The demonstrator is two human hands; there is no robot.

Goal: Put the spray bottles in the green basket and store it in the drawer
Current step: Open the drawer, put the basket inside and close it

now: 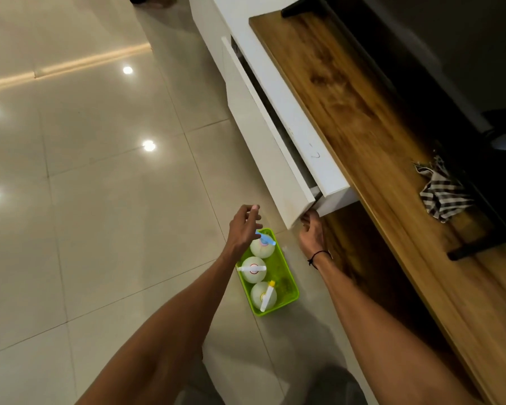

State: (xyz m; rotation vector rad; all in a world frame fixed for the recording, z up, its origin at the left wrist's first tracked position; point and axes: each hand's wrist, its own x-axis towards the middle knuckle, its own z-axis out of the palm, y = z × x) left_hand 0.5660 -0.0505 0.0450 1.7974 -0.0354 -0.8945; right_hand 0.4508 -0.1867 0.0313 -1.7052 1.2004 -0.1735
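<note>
Green basket [287,283], glossy rectangular plastic, holds three round white spray bottles [254,269].

Glossy cream tiled floor [105,229] carries green plastic basket [287,290]; long wooden countertop [362,112] w/ crumpled striped cloth [441,194] on it.

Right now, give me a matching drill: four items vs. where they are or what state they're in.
Things:
1. spray bottles
2. green basket
3. drawer
4. checked cloth

Places or states:
A. on the wooden top
B. on the floor tiles
C. pulled partly open
D. standing in the basket

Pairs: 1-D, 2-B, 3-C, 4-A
</note>
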